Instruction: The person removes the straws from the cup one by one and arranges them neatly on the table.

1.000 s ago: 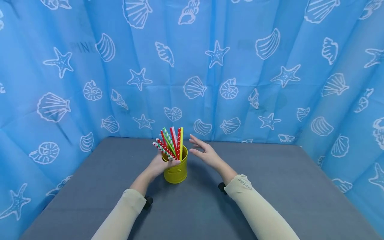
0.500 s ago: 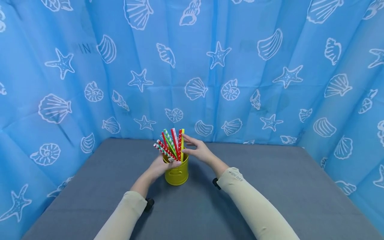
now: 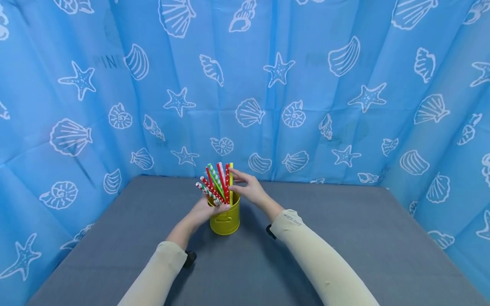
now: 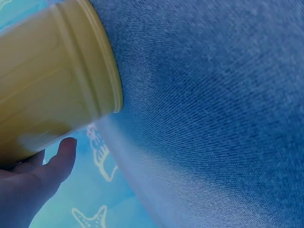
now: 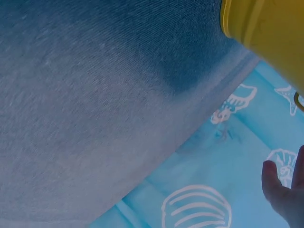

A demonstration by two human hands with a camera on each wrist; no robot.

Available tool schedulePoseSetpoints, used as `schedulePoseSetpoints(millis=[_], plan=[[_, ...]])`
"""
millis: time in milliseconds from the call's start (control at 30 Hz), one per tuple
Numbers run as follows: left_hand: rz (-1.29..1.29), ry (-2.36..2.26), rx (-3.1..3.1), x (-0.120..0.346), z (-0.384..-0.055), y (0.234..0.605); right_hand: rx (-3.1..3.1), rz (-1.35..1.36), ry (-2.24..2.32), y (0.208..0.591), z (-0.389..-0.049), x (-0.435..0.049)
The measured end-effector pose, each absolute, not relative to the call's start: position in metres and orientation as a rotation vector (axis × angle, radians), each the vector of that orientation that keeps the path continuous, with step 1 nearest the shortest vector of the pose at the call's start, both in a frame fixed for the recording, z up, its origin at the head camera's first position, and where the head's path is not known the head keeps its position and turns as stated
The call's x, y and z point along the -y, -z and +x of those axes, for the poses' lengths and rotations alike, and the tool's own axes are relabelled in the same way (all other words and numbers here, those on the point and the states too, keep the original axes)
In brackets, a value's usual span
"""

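Observation:
A yellow metal bucket (image 3: 225, 223) with a small front handle stands on the grey cloth. Several paper straws (image 3: 217, 180) fan out of it, striped, dotted and plain. My left hand (image 3: 200, 211) grips the bucket's left side, its thumb lying across the front rim. In the left wrist view that hand's fingers (image 4: 64, 159) curve under the bucket wall (image 4: 42, 71). At the right of the bunch, my right hand (image 3: 249, 185) has its thumb and fingers bent around a yellow straw (image 3: 231, 197). The right wrist view shows only part of this hand (image 5: 287, 199), below the bucket (image 5: 280, 33).
The grey cloth surface (image 3: 344, 242) spreads around the bucket. Behind it and at both sides hangs a blue curtain (image 3: 229, 140) printed with white shells and starfish. Dark wrist straps (image 3: 270, 231) show at the sleeve ends.
My right hand has moved left from beside the bucket onto the yellow straw. That straw and the dotted one beside it have shifted slightly left. The left hand keeps its hold on the bucket.

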State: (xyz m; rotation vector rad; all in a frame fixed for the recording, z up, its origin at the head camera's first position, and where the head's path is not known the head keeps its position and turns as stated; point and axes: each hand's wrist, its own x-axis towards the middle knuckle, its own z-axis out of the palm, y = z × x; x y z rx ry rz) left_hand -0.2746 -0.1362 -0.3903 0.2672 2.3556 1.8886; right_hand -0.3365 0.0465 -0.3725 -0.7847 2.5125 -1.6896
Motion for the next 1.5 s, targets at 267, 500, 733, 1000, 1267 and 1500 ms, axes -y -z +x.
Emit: schedulePoseSetpoints(millis=[267,500,733,1000,1267,1500], plan=[[0.25,-1.902,-2.344,0.135,-0.273,0.389,-2.562,-0.73,1.763,0.371,-0.337,-0.036],[0.191,-1.864,-2.363,0.135,-0.273,0.387,-2.6,-0.742,1.871,0.367,-0.335,-0.037],[0.141,-1.807,-2.428,0.134,-0.274,0.387,-2.554,-0.797,2.042,0.356,-0.335,-0.047],[0.136,-1.814,-2.419,0.134,-0.274,0.389,-2.403,-0.847,2.181,0.337,-0.329,-0.059],[0.111,-1.788,-2.437,0.135,-0.274,0.391,-2.439,-0.852,2.181,0.32,-0.335,-0.073],[0.104,-1.787,-2.438,0.135,-0.273,0.391,-2.403,-0.836,2.348,0.297,-0.338,-0.092]])
